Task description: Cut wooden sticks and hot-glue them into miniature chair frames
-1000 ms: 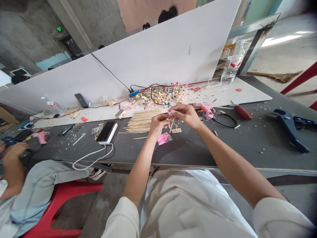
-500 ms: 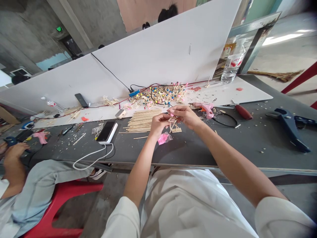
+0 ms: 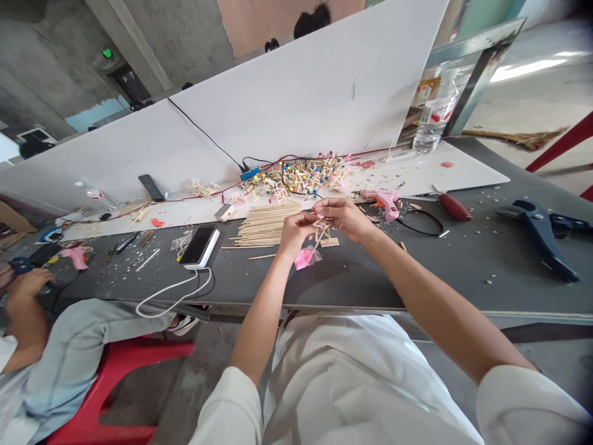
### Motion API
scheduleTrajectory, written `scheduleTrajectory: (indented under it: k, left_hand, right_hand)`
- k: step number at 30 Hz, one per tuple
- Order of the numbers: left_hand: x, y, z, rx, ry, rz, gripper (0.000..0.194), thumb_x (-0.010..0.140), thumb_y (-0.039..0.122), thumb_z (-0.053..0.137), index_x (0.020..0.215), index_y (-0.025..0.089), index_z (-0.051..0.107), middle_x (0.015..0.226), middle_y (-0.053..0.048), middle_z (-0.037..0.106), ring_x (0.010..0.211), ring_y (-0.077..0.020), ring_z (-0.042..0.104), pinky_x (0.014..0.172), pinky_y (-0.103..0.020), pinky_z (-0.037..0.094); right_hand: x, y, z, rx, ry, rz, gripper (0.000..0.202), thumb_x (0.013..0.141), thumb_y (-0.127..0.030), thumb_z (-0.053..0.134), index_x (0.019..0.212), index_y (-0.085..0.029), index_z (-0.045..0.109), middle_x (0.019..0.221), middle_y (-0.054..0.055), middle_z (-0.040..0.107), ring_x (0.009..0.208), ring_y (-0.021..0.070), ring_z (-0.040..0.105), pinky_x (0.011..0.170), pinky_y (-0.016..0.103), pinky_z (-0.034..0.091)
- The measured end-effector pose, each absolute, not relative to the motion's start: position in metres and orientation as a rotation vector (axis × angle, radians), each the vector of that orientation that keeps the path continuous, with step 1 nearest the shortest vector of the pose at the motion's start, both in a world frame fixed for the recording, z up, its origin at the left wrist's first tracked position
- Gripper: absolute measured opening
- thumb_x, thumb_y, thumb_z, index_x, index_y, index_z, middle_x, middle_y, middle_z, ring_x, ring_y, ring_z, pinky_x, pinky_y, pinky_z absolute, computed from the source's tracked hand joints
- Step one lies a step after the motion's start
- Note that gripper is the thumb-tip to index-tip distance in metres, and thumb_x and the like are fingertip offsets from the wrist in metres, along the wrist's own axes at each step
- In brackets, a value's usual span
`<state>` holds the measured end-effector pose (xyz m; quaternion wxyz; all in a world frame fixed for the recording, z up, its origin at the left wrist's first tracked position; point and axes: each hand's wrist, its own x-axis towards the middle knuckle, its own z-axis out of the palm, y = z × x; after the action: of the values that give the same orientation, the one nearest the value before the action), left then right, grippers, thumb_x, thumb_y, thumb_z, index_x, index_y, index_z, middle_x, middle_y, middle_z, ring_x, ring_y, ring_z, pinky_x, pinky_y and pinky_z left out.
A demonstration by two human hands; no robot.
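Note:
My left hand (image 3: 296,233) and my right hand (image 3: 345,217) meet over the dark table, fingertips close together. Between them is a small piece made of wooden sticks (image 3: 319,235) with a bit of pink at its top. The fingers of both hands are pinched on it; its upper part is partly hidden by them. Just below lies a clear bag with pink material (image 3: 304,257). Left of my hands is a bundle of long thin wooden sticks (image 3: 262,227). Behind them is a heap of short stick pieces with coloured balls (image 3: 301,176).
To the right lie a pink glue gun (image 3: 386,203), a red-handled tool (image 3: 454,207) and a blue cutter (image 3: 546,241). A water bottle (image 3: 434,117) stands at the back right. A phone on a white power bank (image 3: 201,246) lies left. A co-worker's hand (image 3: 32,281) is far left.
Both hands stay in nearly the same place. The stick piece between my fingers has turned slightly, and its lower sticks now point a little differently.

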<state>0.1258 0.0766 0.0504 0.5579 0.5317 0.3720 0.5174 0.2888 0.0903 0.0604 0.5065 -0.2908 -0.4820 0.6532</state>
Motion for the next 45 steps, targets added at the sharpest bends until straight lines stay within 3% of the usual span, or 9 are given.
scheduleTrajectory:
  k: [16, 24, 27, 35, 45]
  left_hand:
    - [0.125, 0.078, 0.048, 1.254, 0.893, 1.223, 0.020, 0.053, 0.017, 0.079, 0.071, 0.015, 0.072, 0.064, 0.000, 0.071, 0.049, -0.0082, 0.053, 0.049, -0.022, 0.035]
    - [0.121, 0.081, 0.046, 1.280, 0.870, 1.255, 0.019, 0.060, 0.020, 0.080, 0.075, 0.016, 0.070, 0.068, 0.001, 0.070, 0.050, -0.0061, 0.049, 0.047, -0.020, 0.033]
    - [0.120, 0.081, 0.045, 1.297, 0.873, 1.259, 0.020, 0.062, 0.022, 0.080, 0.077, 0.017, 0.069, 0.069, 0.002, 0.069, 0.048, -0.0054, 0.048, 0.047, -0.021, 0.033]
    - [0.120, 0.081, 0.046, 1.334, 0.897, 1.264, 0.025, 0.062, 0.026, 0.084, 0.072, 0.017, 0.063, 0.059, 0.004, 0.061, 0.046, -0.0068, 0.049, 0.047, -0.022, 0.033]
    - [0.121, 0.080, 0.050, 1.238, 0.846, 1.265, 0.028, 0.064, 0.031, 0.086, 0.085, 0.017, 0.074, 0.067, 0.001, 0.066, 0.052, -0.0066, 0.052, 0.050, -0.023, 0.032]
  right_hand:
    - [0.289, 0.092, 0.056, -0.692, -1.194, 1.565, 0.035, 0.060, -0.037, 0.090, 0.086, -0.019, 0.075, 0.076, 0.001, 0.068, 0.070, 0.0153, 0.061, 0.066, 0.029, 0.049]
    - [0.298, 0.090, 0.066, -0.765, -1.415, 1.282, 0.046, 0.077, -0.063, 0.079, 0.084, -0.018, 0.077, 0.079, 0.006, 0.069, 0.070, 0.0165, 0.060, 0.060, 0.029, 0.048]
    - [0.300, 0.089, 0.070, -0.786, -1.566, 1.105, 0.044, 0.080, -0.061, 0.078, 0.084, -0.017, 0.078, 0.077, 0.005, 0.070, 0.068, 0.0157, 0.058, 0.062, 0.030, 0.047]
    - [0.294, 0.084, 0.070, -0.772, -1.620, 1.084, 0.041, 0.075, -0.056, 0.082, 0.084, -0.017, 0.080, 0.078, 0.006, 0.074, 0.070, 0.0182, 0.063, 0.065, 0.032, 0.048]
    - [0.298, 0.092, 0.066, -0.800, -1.538, 1.127, 0.046, 0.080, -0.064, 0.076, 0.080, -0.018, 0.077, 0.073, 0.004, 0.065, 0.066, 0.0150, 0.056, 0.061, 0.030, 0.049]
